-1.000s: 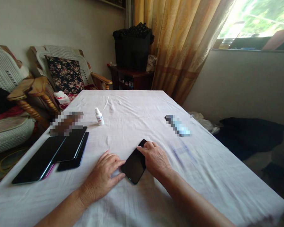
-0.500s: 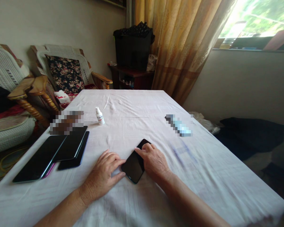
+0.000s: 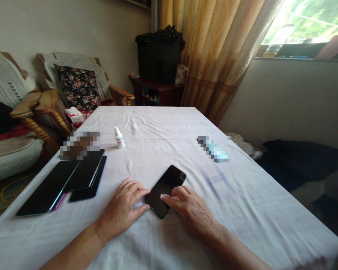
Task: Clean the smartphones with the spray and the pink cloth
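A smartphone (image 3: pixel 163 193) with a dark screen lies face up and slanted on the white tablecloth. My left hand (image 3: pixel 126 202) rests on the cloth at its lower left, fingers apart, with index finger and thumb against the phone's edge. Over the screen's lower right part, my right hand (image 3: pixel 195 210) is closed, pressing a small pale pink scrap of cloth or tissue (image 3: pixel 164 196) to the glass under its fingertips. Most of that scrap is hidden by the fingers.
Several dark tablets or phones (image 3: pixel 47 187) lie overlapping at the left, beside a blurred brown item (image 3: pixel 80 146). Beyond stands a small white spray bottle (image 3: pixel 119 138). A blurred light-blue object (image 3: pixel 214 150) lies at the right. The tablecloth (image 3: pixel 152 127) covers the table to its edges.
My right hand has slid down the screen toward me with the scrap, uncovering the phone's upper end. The left hand and the phone stay in place.
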Available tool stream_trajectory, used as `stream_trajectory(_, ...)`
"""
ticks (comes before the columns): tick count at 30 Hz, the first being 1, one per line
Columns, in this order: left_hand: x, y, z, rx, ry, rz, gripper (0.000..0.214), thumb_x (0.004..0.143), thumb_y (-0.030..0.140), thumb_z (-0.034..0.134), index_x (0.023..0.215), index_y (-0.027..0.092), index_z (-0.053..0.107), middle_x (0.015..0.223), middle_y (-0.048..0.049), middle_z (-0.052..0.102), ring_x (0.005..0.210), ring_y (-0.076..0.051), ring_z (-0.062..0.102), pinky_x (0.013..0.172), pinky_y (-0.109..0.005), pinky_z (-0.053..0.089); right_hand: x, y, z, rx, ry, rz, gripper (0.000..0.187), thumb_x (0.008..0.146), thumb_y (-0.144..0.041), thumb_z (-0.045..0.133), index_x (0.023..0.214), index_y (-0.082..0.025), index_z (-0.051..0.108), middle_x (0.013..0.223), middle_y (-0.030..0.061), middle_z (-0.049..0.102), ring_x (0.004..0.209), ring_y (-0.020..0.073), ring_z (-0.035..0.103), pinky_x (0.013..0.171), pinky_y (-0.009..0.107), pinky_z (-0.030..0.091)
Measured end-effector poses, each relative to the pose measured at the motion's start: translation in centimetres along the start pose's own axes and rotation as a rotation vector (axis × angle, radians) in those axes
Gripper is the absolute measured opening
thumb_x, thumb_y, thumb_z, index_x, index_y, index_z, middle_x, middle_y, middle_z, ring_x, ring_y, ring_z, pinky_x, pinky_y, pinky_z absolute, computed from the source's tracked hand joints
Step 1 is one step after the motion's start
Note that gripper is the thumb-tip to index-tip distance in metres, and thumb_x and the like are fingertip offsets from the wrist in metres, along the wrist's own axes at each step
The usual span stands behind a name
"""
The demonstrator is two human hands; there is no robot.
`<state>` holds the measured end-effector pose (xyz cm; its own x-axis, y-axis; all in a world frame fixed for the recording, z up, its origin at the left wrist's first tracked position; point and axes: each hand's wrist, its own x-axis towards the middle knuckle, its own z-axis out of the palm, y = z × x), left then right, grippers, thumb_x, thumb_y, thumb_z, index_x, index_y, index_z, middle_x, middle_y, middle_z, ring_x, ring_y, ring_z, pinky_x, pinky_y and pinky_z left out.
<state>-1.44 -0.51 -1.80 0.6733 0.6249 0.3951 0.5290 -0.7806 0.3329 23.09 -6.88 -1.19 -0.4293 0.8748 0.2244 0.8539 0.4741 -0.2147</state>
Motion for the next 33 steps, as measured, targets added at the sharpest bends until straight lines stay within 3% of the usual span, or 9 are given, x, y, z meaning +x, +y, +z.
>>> stream_trajectory(6,0.0,0.1,0.0,-0.006,0.012,-0.014,0.029,0.082,0.024,0.068,0.111,0.024,0.063,0.101,-0.0033,0.065,0.098,-0.023,0.060,0.104,-0.051,0.039,-1.6,0.6,-0.9,0.038,-0.053,0.005,0.041,0.093,-0.012,0.051,0.127,-0.030,0.062,0.102,0.0046,0.065,0.086,0.0182,0.059,0.075,0.029,0.045)
stream_trajectory(13,0.0,0.2,-0.1,-0.002,0.006,-0.017,0.030,0.081,0.023,0.069,0.111,0.024,0.063,0.101,-0.0031,0.065,0.098,-0.023,0.060,0.103,-0.052,0.040,-1.0,1.0,-1.0,-0.051,-0.096,0.156,0.048,0.090,-0.007,0.050,0.129,-0.033,0.062,0.105,0.0053,0.064,0.092,0.0206,0.059,0.080,0.031,0.046)
stream_trajectory(22,0.0,0.2,-0.1,-0.014,0.007,-0.017,0.031,0.080,0.022,0.070,0.110,0.023,0.063,0.101,-0.0032,0.065,0.099,-0.024,0.060,0.104,-0.053,0.039,-0.9,3.4,-1.3,-0.146,-0.065,0.268,0.059,0.083,0.001,0.046,0.131,-0.031,0.060,0.107,0.0071,0.063,0.097,0.0205,0.057,0.082,0.029,0.047)
stream_trajectory(33,0.0,0.1,-0.1,-0.012,0.009,-0.013,0.030,0.081,0.023,0.068,0.111,0.023,0.063,0.102,-0.0035,0.065,0.099,-0.024,0.061,0.103,-0.051,0.040,0.5,5.8,-2.1,-0.196,-0.078,0.398,0.051,0.089,-0.005,0.043,0.129,-0.030,0.062,0.109,0.0074,0.064,0.099,0.0207,0.058,0.077,0.029,0.046)
